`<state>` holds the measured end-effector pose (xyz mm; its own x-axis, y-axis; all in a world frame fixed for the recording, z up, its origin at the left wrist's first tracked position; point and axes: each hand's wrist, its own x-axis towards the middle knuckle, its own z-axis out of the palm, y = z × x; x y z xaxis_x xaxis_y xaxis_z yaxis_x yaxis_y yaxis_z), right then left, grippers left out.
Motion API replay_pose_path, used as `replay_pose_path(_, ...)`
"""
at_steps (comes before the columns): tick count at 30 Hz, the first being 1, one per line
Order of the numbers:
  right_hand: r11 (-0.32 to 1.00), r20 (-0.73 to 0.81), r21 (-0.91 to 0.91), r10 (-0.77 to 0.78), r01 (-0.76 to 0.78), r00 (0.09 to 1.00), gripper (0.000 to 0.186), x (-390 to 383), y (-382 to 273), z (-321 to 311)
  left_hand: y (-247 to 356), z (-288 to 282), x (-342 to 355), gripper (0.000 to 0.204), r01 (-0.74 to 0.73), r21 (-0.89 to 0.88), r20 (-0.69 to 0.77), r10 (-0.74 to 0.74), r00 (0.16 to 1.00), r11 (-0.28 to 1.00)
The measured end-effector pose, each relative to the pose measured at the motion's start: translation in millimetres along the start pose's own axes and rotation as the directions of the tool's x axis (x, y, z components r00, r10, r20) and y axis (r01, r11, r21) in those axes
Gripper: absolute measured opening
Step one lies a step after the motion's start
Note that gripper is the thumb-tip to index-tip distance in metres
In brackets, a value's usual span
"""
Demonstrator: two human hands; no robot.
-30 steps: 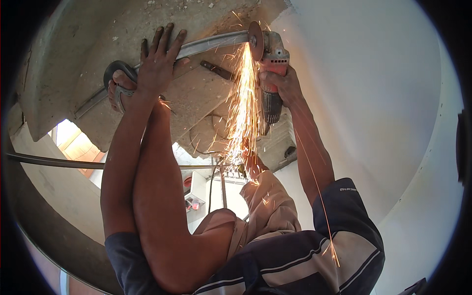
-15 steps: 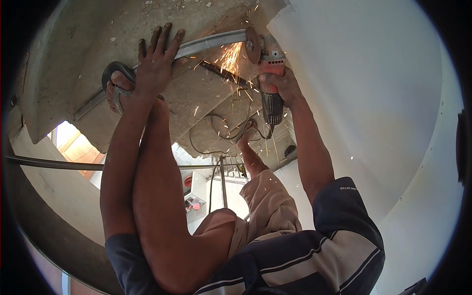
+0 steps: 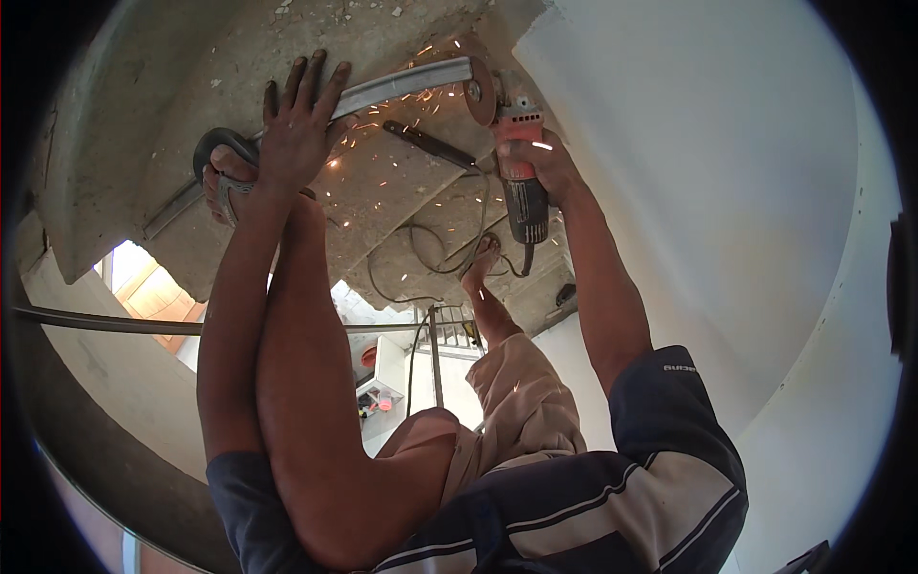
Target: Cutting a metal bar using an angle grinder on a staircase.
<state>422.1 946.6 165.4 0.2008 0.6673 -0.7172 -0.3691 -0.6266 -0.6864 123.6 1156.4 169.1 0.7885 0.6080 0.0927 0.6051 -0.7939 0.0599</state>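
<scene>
My right hand (image 3: 543, 165) is wrapped round the red and black body of an angle grinder (image 3: 522, 196). Its thin reddish-brown disc (image 3: 480, 90) stands on edge at the right end of a grey metal bar (image 3: 402, 86), with small scattered sparks around it. My left hand (image 3: 295, 139) presses down on the bar, its fingers stretched out and spread. Just below that hand, my sandalled foot (image 3: 229, 172) rests over the bar, whose far left part runs along the concrete.
A dark welding electrode holder (image 3: 430, 145) lies on the concrete steps (image 3: 421, 206) beside looped black cable (image 3: 442, 268). A white wall (image 3: 688, 163) rises close on the right. A metal rail (image 3: 105, 320) crosses at the left, above a drop to a lower floor.
The dense spray of sparks under the disc has thinned to scattered specks. The grinder and my right hand have shifted slightly left. My left hand stays on the bar.
</scene>
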Motion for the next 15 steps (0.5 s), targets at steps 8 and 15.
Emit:
replay_pose_path(8, 0.988, 0.008, 0.153, 0.009, -0.01, 1.0, 0.042, -32.1, 8.2, -0.5, -1.1, -7.5, -14.9, 0.044, 0.002, -0.268, -0.163, -0.047, 0.985, 0.964)
replay_pose_path(15, 1.0, 0.01, 0.001, 0.004, -0.004, 1.0, 0.047, -34.0, -2.1, -13.7, -8.2, 0.0, -24.2, 0.036, 0.079, -0.192, -0.075, -0.095, 0.993, 0.978)
